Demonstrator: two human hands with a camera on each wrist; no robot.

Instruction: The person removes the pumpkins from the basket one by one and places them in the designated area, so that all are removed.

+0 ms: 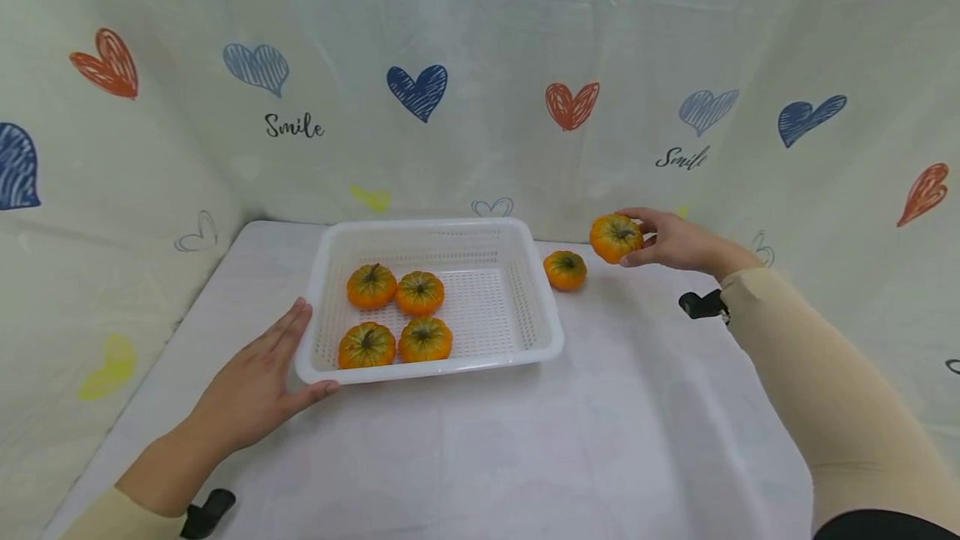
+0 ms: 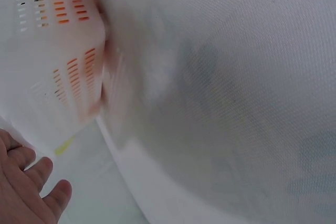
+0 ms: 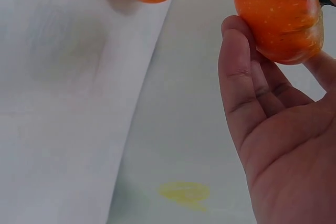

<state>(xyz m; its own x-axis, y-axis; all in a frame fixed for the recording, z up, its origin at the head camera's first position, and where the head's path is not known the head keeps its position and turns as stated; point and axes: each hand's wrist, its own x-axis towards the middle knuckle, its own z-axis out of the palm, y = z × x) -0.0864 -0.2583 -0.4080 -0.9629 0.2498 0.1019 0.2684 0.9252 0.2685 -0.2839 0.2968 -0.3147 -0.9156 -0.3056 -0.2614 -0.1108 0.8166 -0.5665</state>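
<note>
My right hand (image 1: 678, 242) grips a small orange pumpkin (image 1: 615, 237) at the back right, its fingers and thumb around the sides. In the right wrist view this pumpkin (image 3: 278, 17) is held up at the fingertips. Just left of it, another small pumpkin (image 1: 565, 271) sits on the table beside the basket. My left hand (image 1: 251, 386) rests with spread, fairly straight fingers at the near left corner of a white plastic basket (image 1: 540, 348). Inside the basket's left half lie several pumpkins (image 1: 367, 346). The left wrist view shows the fingers (image 2: 39, 171) beside the perforated basket wall (image 2: 79, 35).
A white cloth covers the table (image 1: 487, 457). Behind it and along both sides hangs a pale curtain (image 1: 487, 15) printed with hearts and "Smile". The table's back edge runs close behind the basket and the loose pumpkin.
</note>
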